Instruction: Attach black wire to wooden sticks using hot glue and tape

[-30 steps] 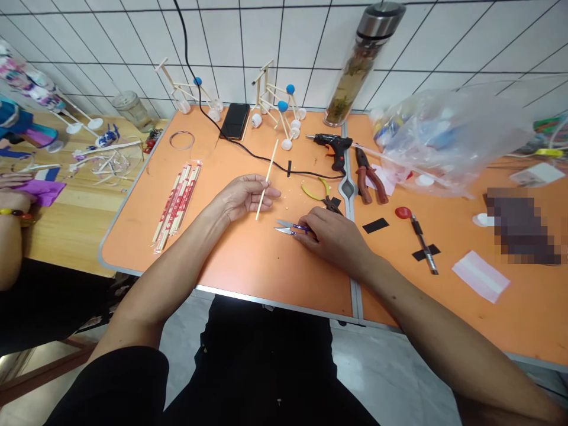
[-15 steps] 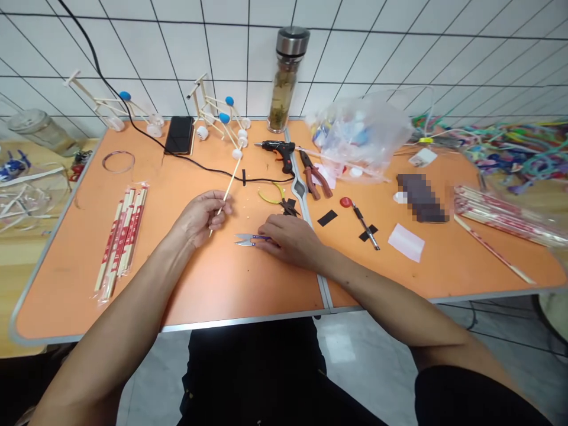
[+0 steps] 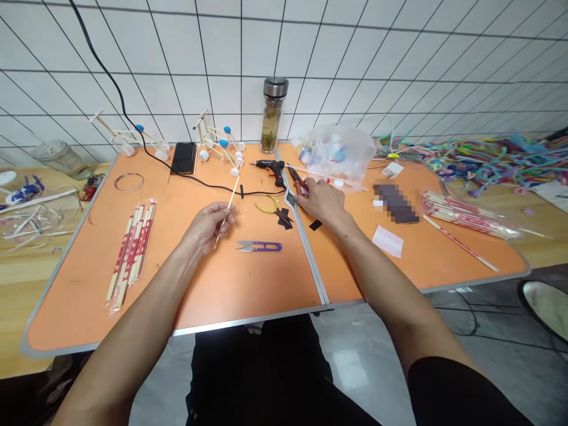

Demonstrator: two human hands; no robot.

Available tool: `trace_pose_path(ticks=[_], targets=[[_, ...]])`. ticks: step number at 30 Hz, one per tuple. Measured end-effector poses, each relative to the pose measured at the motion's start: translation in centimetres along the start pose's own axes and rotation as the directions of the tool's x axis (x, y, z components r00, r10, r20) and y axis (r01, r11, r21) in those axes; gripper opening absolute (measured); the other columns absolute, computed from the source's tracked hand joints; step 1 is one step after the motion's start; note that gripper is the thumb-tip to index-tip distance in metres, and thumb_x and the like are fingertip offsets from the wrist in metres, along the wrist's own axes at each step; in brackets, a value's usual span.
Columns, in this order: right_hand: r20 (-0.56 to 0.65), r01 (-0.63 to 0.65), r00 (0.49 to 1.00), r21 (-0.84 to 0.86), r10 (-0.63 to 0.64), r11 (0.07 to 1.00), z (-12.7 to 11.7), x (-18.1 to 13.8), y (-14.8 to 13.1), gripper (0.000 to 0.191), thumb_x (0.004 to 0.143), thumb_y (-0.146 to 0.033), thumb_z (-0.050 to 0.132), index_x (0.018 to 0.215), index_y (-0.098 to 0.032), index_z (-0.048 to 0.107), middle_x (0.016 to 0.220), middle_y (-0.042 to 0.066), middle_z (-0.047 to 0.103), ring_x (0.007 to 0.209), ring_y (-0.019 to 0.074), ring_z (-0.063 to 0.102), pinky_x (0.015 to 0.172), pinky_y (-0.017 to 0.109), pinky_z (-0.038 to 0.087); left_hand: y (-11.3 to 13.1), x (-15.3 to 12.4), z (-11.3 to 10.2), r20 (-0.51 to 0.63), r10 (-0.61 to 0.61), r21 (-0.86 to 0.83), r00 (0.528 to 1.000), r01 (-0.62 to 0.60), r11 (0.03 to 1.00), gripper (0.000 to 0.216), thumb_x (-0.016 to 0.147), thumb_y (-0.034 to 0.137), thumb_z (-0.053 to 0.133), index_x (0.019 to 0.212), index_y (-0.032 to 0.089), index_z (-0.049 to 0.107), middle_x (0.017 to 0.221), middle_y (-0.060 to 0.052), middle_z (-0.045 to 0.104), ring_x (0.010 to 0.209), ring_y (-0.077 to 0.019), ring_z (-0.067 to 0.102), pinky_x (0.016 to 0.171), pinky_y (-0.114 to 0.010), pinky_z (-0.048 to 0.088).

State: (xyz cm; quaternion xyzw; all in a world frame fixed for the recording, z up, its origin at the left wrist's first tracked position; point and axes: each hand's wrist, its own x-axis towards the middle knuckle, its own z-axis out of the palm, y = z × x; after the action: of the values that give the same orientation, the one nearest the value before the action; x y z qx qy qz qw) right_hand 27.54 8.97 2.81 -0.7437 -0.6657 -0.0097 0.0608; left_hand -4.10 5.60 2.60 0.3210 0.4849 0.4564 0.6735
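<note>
My left hand is closed on a thin wooden stick that points up and away over the orange table. My right hand is stretched out to the seam between the two tabletops, fingers curled over the red-handled pliers, whose tip shows past my fingers. Small purple-handled snips lie flat on the table between my arms, untouched. A black glue gun lies just beyond the pliers.
Wrapped chopstick packs lie at left, more at right. Stick models, a phone, a tea bottle and a plastic bag line the back. Black tape pieces, yellow wire, white paper.
My right hand let go of the purple snips and moved up and right to the red pliers. The view swung right and back. My left hand kept the stick.
</note>
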Motion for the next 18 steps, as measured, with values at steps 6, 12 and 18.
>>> trace_pose_path(ticks=[6,12,18], targets=[[-0.041,0.001,0.999,-0.08,-0.004,0.997,0.2,-0.3,-0.2,0.061,0.121,-0.047,0.03,0.145,-0.01,0.071,0.129,0.032,0.076,0.109,0.0406,0.076,0.087,0.045,0.051,0.1,0.0,-0.1,0.0,0.006,0.009,1.0,-0.006,1.0,0.012,0.082,0.012,0.081,0.093,0.011,0.077,0.064,-0.003,0.069,0.041,-0.0076,0.045,0.04,-0.017,0.031],[-0.005,0.004,1.0,-0.101,-0.004,0.995,-1.9,-2.6,0.1,0.057,0.12,-0.043,0.033,0.145,-0.01,0.072,0.13,0.033,0.076,0.115,0.0454,0.078,0.086,0.046,0.053,0.0,0.1,-0.2,-0.001,0.018,0.012,1.0,-0.018,1.0,0.008,0.082,0.01,0.078,0.089,0.011,0.076,0.066,-0.004,0.07,0.043,-0.0081,0.049,0.042,-0.019,0.037],[-0.057,0.002,0.998,0.141,0.006,0.99,-3.5,-5.0,2.1,0.054,0.116,-0.043,0.037,0.144,-0.013,0.071,0.128,0.029,0.077,0.108,0.0434,0.075,0.085,0.048,0.054,0.0,0.1,-0.3,-0.013,0.032,-0.017,0.999,-0.032,0.999,0.012,0.08,0.012,0.079,0.092,0.013,0.075,0.064,0.0,0.065,0.042,-0.0055,0.039,0.041,-0.017,0.025]])
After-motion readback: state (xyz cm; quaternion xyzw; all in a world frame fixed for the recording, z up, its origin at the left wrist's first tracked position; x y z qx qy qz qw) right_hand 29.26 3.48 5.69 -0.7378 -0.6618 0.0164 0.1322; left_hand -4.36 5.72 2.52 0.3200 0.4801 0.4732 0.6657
